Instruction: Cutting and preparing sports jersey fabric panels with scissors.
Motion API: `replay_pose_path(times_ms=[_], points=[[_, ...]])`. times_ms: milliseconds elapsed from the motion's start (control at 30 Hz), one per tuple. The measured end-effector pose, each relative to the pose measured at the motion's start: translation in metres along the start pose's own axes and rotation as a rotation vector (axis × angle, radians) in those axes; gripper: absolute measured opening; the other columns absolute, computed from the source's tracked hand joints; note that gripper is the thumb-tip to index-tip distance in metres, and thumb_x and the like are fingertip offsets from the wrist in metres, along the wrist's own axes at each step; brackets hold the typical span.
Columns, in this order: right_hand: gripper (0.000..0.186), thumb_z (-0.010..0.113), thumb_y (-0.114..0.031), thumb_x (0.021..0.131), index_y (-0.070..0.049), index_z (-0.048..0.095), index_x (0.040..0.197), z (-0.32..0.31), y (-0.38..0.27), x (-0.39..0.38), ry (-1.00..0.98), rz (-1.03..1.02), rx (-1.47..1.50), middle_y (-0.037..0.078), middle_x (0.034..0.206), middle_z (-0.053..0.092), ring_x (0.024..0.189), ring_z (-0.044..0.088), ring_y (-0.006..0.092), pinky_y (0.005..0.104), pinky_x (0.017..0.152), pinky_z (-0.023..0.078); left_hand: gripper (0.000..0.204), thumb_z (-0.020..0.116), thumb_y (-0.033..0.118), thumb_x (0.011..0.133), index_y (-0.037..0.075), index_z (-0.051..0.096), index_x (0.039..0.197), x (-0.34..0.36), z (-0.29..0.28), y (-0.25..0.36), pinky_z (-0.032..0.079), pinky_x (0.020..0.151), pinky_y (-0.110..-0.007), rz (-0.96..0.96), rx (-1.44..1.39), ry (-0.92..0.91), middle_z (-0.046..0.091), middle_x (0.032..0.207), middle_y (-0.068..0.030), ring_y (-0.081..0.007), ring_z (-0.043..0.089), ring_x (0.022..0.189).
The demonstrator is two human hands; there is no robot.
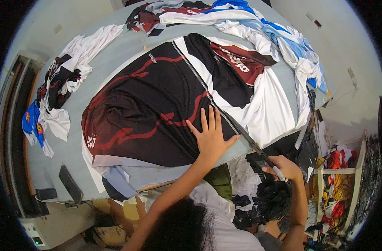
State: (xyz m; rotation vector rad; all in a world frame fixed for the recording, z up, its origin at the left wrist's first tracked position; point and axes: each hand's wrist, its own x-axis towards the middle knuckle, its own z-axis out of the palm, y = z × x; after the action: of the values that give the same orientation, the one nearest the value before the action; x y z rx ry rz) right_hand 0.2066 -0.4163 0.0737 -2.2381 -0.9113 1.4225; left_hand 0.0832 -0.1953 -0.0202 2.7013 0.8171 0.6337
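Large black cloth with red streaks [153, 104] lies spread over the table, slightly wrinkled, with a white strip and a narrow patterned band [190, 69] along its right side. My left hand [210, 140] presses flat on the cloth's near right part, fingers spread. At the table's near edge, my right hand [286, 168] is closed round the white-wrapped handle of long dark scissors [258, 150]. Their blades reach up and left along the patterned band, close to my left fingers. White fabric [271, 108] and a dark red printed piece [241, 62] lie to the right of the blades.
The grey-blue table [111, 46] has a curved look. White and blue fabric [283, 37] is heaped along its far right edge, with more cloth [63, 79] at left. A dark flat block [70, 184] lies near left. Dark scraps [264, 201] are piled below; a shelf [339, 171] holds colourful cloth.
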Motion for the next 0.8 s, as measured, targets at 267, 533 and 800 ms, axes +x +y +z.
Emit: replay_pose_path(times_ms=[267, 533, 800], points=[[0.044, 0.061, -0.042, 0.082, 0.001, 0.054, 0.073, 0.004, -0.008, 0.020, 0.036, -0.096, -0.124, 0.005, 0.050, 0.052, 0.045, 0.053, 0.0126, 0.0267, 0.045, 0.042, 0.106, 0.054, 0.071, 0.065, -0.009, 0.033, 0.131, -0.001, -0.003, -0.001, 0.001, 0.096, -0.071, -0.017, -0.036, -0.042, 0.028, 0.141, -0.0192, -0.0318, 0.017, 0.135], [0.040, 0.060, -0.036, 0.085, 0.003, 0.053, 0.078, 0.003, -0.021, 0.016, -0.001, -0.030, -0.016, 0.006, 0.051, 0.053, 0.043, 0.054, 0.0130, 0.0275, 0.044, 0.043, 0.102, 0.055, 0.068, 0.064, -0.006, 0.036, 0.131, -0.001, -0.006, 0.000, 0.000, 0.098, -0.069, -0.045, -0.043, -0.039, 0.027, 0.142, -0.0170, -0.0305, 0.015, 0.136], [0.043, 0.057, -0.040, 0.086, 0.002, 0.053, 0.077, -0.004, -0.028, 0.019, -0.020, -0.062, -0.128, 0.005, 0.054, 0.054, 0.044, 0.055, 0.0125, 0.0263, 0.044, 0.042, 0.102, 0.056, 0.068, 0.065, -0.007, 0.035, 0.131, -0.002, -0.007, 0.000, 0.001, 0.098, -0.070, -0.044, -0.040, -0.048, 0.026, 0.143, -0.0173, -0.0305, 0.015, 0.135]])
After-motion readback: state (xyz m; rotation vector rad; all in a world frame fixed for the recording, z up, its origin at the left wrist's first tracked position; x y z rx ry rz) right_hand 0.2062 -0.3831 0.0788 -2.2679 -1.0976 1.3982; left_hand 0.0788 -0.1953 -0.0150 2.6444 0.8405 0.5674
